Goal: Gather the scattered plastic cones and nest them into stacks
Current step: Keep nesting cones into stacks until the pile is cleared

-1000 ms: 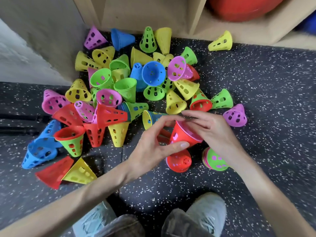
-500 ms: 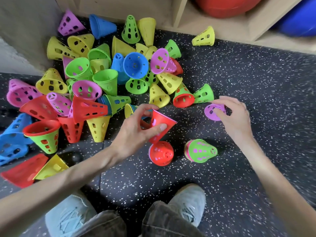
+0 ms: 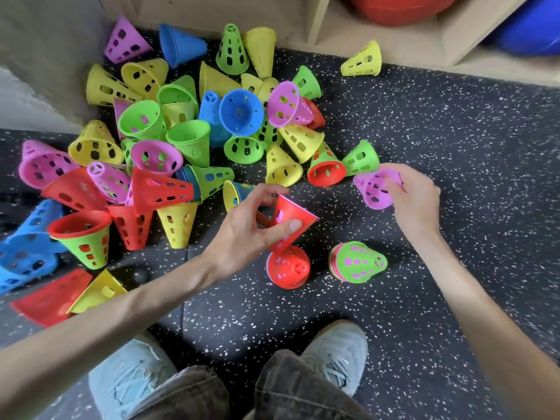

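Several perforated plastic cones in yellow, green, blue, pink and red lie in a heap (image 3: 188, 128) on the speckled black floor. My left hand (image 3: 242, 234) is shut on a red cone stack (image 3: 291, 216) with pink showing inside, held just above the floor. My right hand (image 3: 415, 201) grips a pink cone (image 3: 374, 189), lifted off the floor right of the heap. Below my left hand a red cone (image 3: 289, 268) lies on its side. A green-topped nested stack (image 3: 357, 262) lies to its right.
A wooden shelf unit (image 3: 378, 40) runs along the back, holding a red ball (image 3: 403, 7) and a blue ball (image 3: 533, 28). A lone yellow cone (image 3: 363, 60) rests by its base. A grey wall (image 3: 39, 56) is at left. My shoes (image 3: 339, 353) are at the bottom.
My right hand left the red stack, reached right to the pink cone and picked it up. My left hand kept the red stack and tilted it.
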